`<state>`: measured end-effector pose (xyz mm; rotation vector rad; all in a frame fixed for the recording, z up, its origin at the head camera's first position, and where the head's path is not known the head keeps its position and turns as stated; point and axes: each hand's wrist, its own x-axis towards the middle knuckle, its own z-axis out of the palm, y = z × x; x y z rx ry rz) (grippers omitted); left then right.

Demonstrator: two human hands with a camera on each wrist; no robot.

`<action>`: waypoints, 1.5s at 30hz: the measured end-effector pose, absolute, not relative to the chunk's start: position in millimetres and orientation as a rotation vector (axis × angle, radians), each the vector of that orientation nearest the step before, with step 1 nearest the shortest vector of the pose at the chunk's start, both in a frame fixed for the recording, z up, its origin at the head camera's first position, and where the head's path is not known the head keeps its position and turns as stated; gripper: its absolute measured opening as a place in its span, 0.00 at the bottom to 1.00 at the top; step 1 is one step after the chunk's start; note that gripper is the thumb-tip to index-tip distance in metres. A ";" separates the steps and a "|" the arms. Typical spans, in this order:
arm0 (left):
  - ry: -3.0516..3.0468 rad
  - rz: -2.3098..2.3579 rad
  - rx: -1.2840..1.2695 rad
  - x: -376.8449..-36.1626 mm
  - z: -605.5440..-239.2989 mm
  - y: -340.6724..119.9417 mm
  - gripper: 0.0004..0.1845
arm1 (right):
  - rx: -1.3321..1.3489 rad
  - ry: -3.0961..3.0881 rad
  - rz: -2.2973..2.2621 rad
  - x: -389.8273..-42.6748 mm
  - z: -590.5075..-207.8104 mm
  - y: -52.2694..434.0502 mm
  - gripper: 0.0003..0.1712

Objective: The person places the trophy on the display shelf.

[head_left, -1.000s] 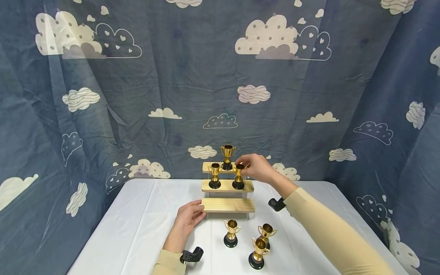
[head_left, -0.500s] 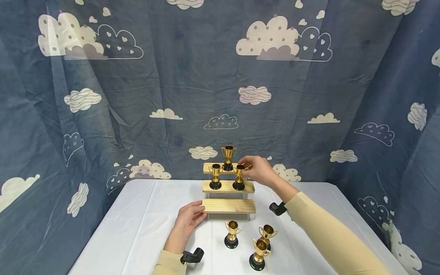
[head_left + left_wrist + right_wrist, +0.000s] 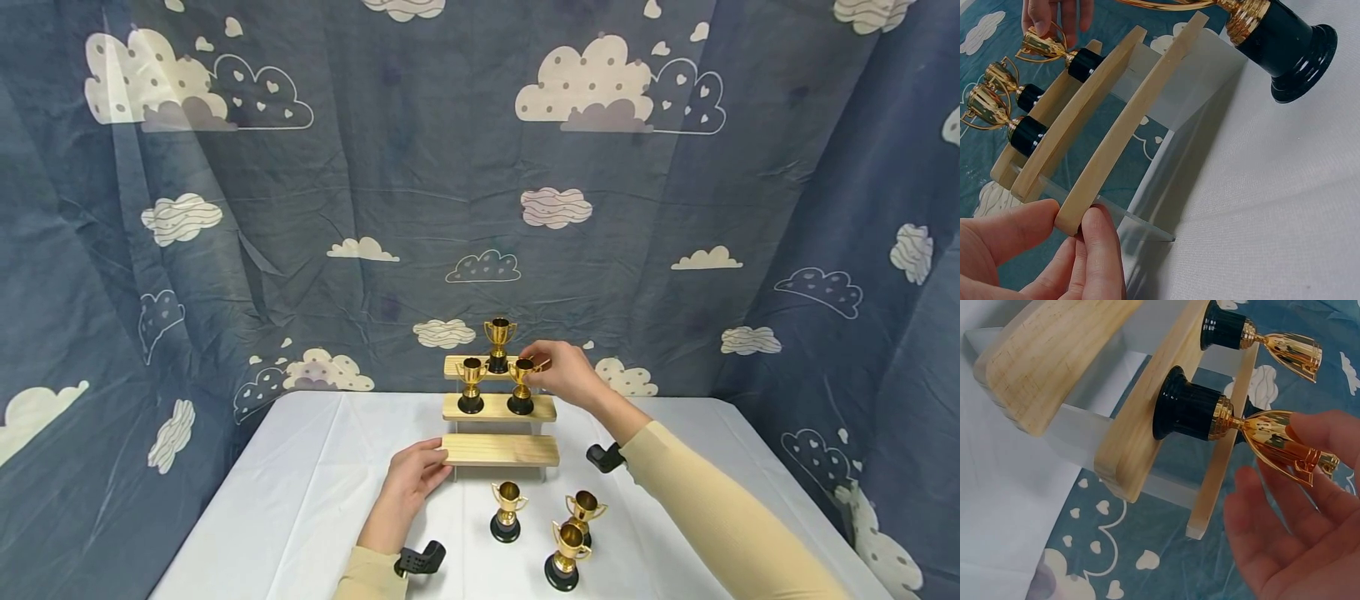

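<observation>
A three-tier wooden display stand (image 3: 501, 450) with clear side panels stands on the table. My left hand (image 3: 411, 475) pinches the left end of its lowest shelf between thumb and fingers, as the left wrist view shows closely. On the middle shelf, my right hand (image 3: 566, 372) holds the gold cup of the right trophy (image 3: 521, 404) near its rim; in the right wrist view the black base (image 3: 1194, 409) sits upright on the wood. Left of it stands another trophy (image 3: 471, 392), and one more trophy (image 3: 498, 346) is on the top shelf.
In front of the stand, three gold trophies stand on the white-covered table (image 3: 330, 500): one trophy (image 3: 506, 512) near the middle, and two to the right, the front trophy (image 3: 566, 557) partly covering the rear trophy (image 3: 585, 507). A blue cloud-patterned cloth (image 3: 420, 167) hangs behind.
</observation>
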<state>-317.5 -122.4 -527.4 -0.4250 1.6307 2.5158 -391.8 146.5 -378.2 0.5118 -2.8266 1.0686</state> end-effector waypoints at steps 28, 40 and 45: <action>1.608 2.557 -0.362 -316.4 -527.5 -121.8 0.25 | 0.527 -2.819 1.087 -380.8 -377.4 166.0 0.29; 1.622 2.539 -0.353 -312.8 -528.3 -121.6 0.26 | 0.463 -2.796 1.063 -356.7 -373.9 180.3 0.29; 1.608 2.554 -0.331 -311.9 -525.6 -122.8 0.27 | 0.489 -2.800 1.099 -343.5 -374.1 186.0 0.29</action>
